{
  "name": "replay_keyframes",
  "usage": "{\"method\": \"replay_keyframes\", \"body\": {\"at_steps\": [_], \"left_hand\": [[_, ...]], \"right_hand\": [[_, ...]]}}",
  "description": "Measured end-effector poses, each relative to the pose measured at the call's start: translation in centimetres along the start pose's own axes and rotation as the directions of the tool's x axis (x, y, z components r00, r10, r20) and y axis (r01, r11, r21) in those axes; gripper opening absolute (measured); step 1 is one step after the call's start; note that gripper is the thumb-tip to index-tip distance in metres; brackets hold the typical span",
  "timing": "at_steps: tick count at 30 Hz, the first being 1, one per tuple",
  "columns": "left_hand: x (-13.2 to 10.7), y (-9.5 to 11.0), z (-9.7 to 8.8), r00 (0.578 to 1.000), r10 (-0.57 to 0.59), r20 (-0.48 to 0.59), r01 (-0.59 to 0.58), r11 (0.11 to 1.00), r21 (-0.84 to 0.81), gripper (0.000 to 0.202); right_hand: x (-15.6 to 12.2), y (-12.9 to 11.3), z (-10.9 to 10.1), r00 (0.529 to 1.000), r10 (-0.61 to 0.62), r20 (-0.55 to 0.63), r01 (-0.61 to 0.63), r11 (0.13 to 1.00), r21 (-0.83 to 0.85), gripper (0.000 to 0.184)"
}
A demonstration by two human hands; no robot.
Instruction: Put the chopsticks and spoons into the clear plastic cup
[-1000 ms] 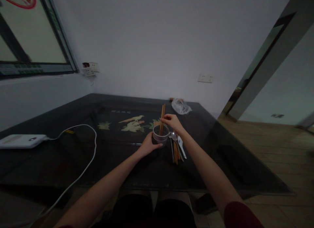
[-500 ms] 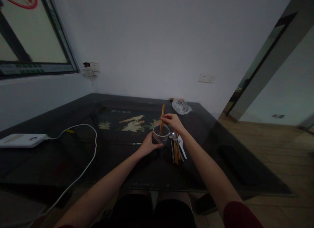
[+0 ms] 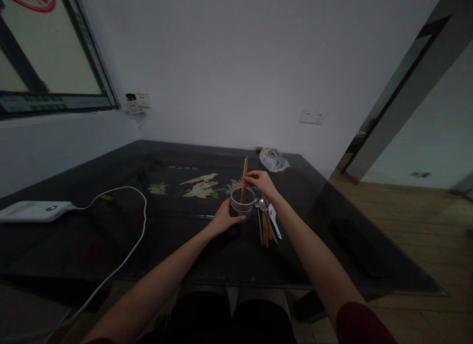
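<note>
A clear round cup stands on the dark table, with my left hand wrapped round its left and near side. Chopsticks stand upright with their lower ends inside the cup. The fingertips of my right hand pinch them above the rim. Just right of the cup lies a bundle of more chopsticks beside metal spoons, and a white spoon rests along their right side, below my right wrist.
A crumpled clear plastic bag lies by the wall at the table's far edge. To the left, a white power bank trails a white cable across the table and over its front edge. A dark flat object is at the right.
Almost nothing differs. Both hands keep their places on the cup and the chopsticks; the view has shifted only very slightly.
</note>
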State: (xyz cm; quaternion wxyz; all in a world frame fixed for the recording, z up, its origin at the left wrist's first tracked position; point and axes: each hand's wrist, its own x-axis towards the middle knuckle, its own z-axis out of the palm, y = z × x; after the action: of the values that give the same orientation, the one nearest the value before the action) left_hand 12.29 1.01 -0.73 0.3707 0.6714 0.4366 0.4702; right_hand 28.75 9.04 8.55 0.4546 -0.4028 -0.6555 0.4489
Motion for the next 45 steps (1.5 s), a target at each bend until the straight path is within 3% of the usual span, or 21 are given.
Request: {"method": "replay_keyframes", "body": {"at_steps": [10,28,36,45], "left_hand": [[-0.1,0.6,0.0,1.0,-0.022,0.002,0.022,1.0,-0.016,0.068],[0.0,-0.5,0.0,1.0,0.004,0.0,-0.004,1.0,-0.006,0.072],[0.0,-0.3,0.1,0.999,-0.03,-0.025,0.029,0.999,-0.035,0.07],[-0.1,0.3,0.0,1.0,0.01,0.003,-0.01,1.0,0.0,0.069]], "right_hand": [[-0.4,-0.1,0.0,0.999,-0.031,-0.027,0.028,0.996,-0.088,0.023],[-0.5,-0.9,0.4,1.0,0.008,-0.005,-0.008,1.0,0.01,0.026],[-0.4,-0.6,0.6,1.0,0.015,0.008,-0.016,0.999,0.051,0.026],[-0.7,-0.1,0.1,1.0,0.022,-0.016,-0.021,0.999,0.042,0.026]]}}
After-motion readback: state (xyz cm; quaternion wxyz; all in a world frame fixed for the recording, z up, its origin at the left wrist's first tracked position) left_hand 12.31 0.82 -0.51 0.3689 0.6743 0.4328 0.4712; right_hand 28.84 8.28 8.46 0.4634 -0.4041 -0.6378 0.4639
